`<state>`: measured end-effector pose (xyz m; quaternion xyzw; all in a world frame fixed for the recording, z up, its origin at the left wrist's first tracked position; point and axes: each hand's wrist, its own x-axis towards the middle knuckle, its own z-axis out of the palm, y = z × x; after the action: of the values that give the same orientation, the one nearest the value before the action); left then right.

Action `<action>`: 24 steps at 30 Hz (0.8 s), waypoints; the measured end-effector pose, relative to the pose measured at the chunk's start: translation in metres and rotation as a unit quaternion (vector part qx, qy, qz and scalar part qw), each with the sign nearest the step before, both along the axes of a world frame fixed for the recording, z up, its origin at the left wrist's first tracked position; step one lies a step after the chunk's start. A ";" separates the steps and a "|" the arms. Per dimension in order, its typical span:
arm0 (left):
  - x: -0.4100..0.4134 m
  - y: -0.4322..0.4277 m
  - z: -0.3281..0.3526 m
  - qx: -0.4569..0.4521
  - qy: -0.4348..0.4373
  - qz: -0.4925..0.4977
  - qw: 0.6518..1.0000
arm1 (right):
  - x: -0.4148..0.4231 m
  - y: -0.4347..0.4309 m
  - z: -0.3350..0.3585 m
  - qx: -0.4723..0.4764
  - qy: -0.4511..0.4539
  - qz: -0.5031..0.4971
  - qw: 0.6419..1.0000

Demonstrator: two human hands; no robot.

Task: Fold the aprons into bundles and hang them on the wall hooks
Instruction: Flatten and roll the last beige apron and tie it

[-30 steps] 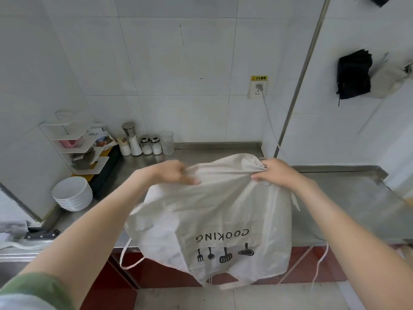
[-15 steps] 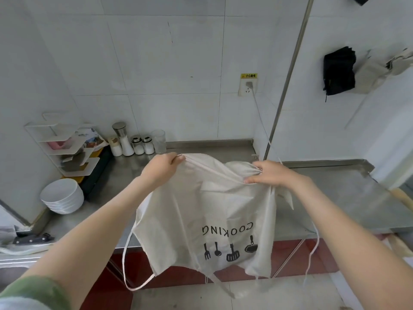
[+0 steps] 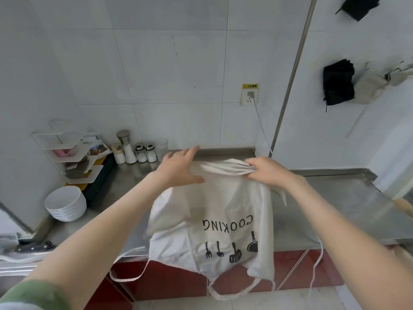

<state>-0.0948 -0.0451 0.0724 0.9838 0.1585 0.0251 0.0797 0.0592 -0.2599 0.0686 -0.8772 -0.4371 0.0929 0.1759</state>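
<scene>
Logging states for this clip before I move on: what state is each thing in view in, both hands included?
white apron: not yet folded, top gathered, draped over the counter edge, ties dangling.
right hand: grips the gathered top.
left hand: open, fingers spread, at the apron's upper left.
black bundle: hanging on the wall.
beige bundle: hanging beside it.
plug: in the socket.
bowls: stacked on the counter.
</scene>
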 end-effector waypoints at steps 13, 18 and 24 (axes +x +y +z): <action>0.035 -0.032 0.040 -0.162 -0.183 -0.003 0.970 | -0.031 0.011 -0.018 0.070 0.254 -0.017 0.965; 0.027 -0.019 0.059 -0.225 -0.201 -0.009 0.953 | -0.042 0.027 -0.057 0.194 0.273 -0.087 0.938; 0.008 0.007 0.065 -0.265 -0.198 0.043 0.943 | -0.029 0.033 -0.020 0.312 0.235 -0.102 0.915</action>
<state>-0.0866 -0.0376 0.1370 0.8946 0.1830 0.1796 0.3660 0.0300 -0.2273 0.0483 -0.7706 -0.2981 0.1371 0.5464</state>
